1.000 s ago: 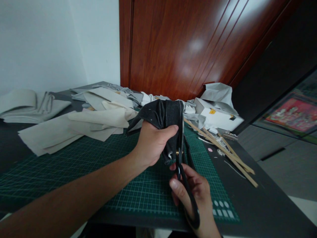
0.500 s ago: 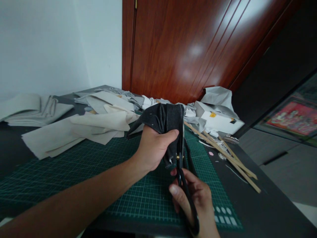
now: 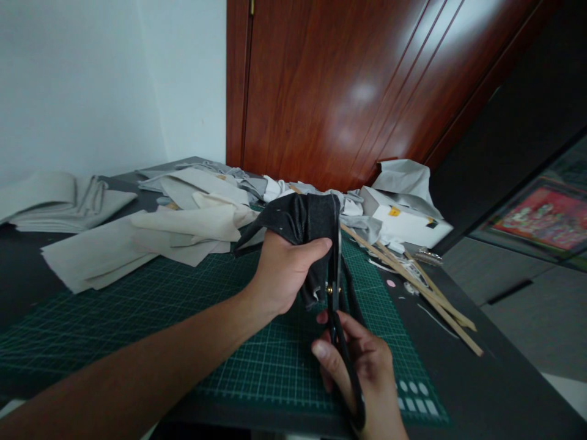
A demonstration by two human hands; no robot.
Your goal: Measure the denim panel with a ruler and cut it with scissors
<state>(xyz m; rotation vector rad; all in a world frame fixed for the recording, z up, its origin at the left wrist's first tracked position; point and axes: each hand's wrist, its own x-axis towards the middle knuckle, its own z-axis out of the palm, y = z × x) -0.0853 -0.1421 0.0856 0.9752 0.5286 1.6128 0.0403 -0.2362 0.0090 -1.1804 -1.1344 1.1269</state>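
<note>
head view | left hand (image 3: 284,272) bunches a black fabric piece (image 3: 300,223) in a closed grip, raised above the green cutting mat (image 3: 137,318) | right hand (image 3: 367,373) grips black scissors (image 3: 337,305), blades upright along the fabric's right edge | beige cloth pieces (image 3: 160,235) and wooden sticks (image 3: 413,281) lie on the worktop (image 3: 481,379)

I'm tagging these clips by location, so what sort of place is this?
Probably a home sewing or craft workspace. A green cutting mat covers the table, pale fabric pieces lie piled on it, and the right hand works scissors against dark fabric held by the left hand.
</note>
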